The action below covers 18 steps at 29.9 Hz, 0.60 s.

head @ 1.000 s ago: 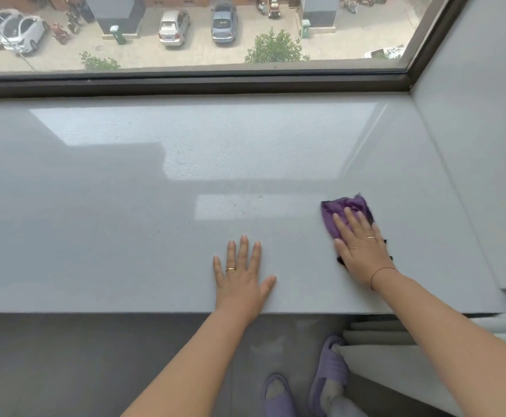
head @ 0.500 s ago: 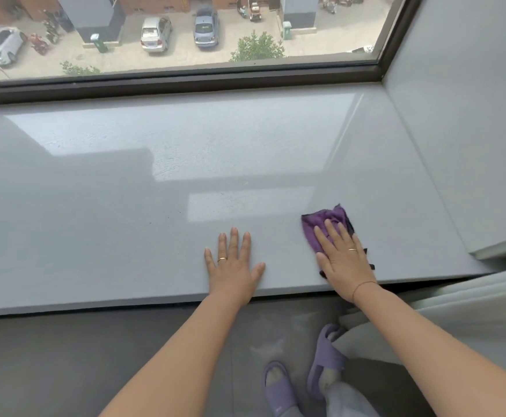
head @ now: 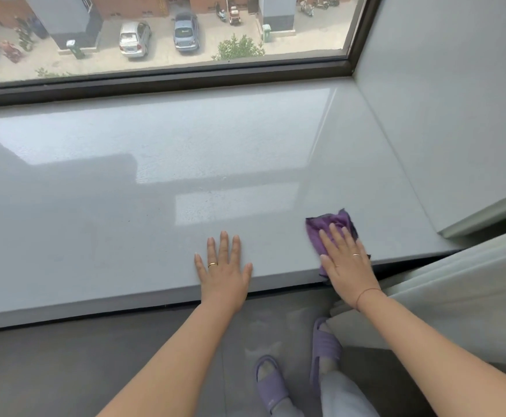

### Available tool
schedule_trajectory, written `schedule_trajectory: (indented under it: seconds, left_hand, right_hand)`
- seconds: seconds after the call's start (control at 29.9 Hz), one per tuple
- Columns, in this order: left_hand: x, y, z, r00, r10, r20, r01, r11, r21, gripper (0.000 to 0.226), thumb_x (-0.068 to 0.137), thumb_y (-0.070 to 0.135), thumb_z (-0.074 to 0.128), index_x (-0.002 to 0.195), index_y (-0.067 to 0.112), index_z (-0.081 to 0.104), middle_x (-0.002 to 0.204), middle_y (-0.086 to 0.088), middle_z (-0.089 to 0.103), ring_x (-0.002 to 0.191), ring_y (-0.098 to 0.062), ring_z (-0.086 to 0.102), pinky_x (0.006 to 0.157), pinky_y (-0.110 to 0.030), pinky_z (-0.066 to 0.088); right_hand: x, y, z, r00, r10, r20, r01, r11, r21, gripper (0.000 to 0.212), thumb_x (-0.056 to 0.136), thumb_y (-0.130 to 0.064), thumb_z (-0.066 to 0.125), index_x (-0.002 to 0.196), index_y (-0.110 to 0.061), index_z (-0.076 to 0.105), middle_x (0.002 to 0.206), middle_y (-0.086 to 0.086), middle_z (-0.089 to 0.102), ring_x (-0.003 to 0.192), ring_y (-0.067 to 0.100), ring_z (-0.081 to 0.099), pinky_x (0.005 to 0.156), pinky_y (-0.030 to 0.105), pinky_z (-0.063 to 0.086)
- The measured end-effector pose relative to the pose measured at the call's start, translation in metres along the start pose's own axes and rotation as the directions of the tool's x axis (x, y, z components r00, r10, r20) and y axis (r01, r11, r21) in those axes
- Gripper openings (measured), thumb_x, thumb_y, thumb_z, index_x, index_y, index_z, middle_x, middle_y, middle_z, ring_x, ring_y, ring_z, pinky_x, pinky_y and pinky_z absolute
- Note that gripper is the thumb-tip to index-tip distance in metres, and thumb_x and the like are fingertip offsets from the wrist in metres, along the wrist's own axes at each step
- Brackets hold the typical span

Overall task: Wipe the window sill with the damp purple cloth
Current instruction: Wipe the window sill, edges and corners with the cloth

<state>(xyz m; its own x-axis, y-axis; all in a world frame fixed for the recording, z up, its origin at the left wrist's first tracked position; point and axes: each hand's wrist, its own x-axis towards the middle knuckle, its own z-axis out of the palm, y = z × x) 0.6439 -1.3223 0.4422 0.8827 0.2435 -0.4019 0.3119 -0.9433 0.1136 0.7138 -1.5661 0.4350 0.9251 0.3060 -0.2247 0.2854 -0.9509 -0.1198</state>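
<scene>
A wide glossy grey window sill (head: 155,191) runs below the dark window frame. The purple cloth (head: 325,225) lies flat at the sill's front right edge. My right hand (head: 346,264) presses down on the cloth with fingers spread, covering its near half; the far part shows beyond my fingertips, and a corner hangs over the front edge. My left hand (head: 223,267) rests palm down on the bare sill to the left of the cloth, fingers apart, holding nothing.
A grey side wall (head: 441,115) bounds the sill on the right. Pale curtain folds (head: 456,296) hang at the lower right, close to my right forearm. The dark window frame (head: 167,82) closes the far side. My feet in purple slippers (head: 271,383) stand on the grey floor.
My right hand has drawn the cloth toward the sill's front edge, so its corner now overhangs. My left hand stays flat on the sill. The view has shifted.
</scene>
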Motion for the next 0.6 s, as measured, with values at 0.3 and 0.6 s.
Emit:
schedule_trajectory:
  seconds: [0.3, 0.6]
  left_hand:
    - [0.013, 0.041, 0.007, 0.997, 0.033, -0.076, -0.034, 0.999, -0.01, 0.059, 0.1, 0.039, 0.012, 0.146, 0.025, -0.022, 0.155, 0.002, -0.027, 0.143, -0.026, -0.025, 0.112, -0.056, -0.011]
    - [0.035, 0.06, -0.007, 0.995, 0.069, -0.074, -0.073, 0.997, -0.04, 0.061, 0.099, 0.046, 0.017, 0.149, 0.026, -0.013, 0.158, 0.003, -0.02, 0.144, -0.023, -0.022, 0.114, -0.051, -0.012]
  right_hand:
    - [0.021, -0.026, -0.003, 0.981, 0.195, -0.015, -0.194, 0.98, 0.054, 0.059, 0.1, -0.043, 0.022, 0.15, -0.03, -0.005, 0.159, 0.0, -0.015, 0.146, 0.025, -0.014, 0.116, 0.043, -0.013]
    - [0.079, 0.053, -0.027, 0.986, 0.153, 0.061, -0.155, 0.987, 0.033, 0.057, 0.1, -0.04, 0.02, 0.151, -0.028, -0.003, 0.16, -0.001, -0.013, 0.147, 0.02, -0.011, 0.119, 0.042, -0.006]
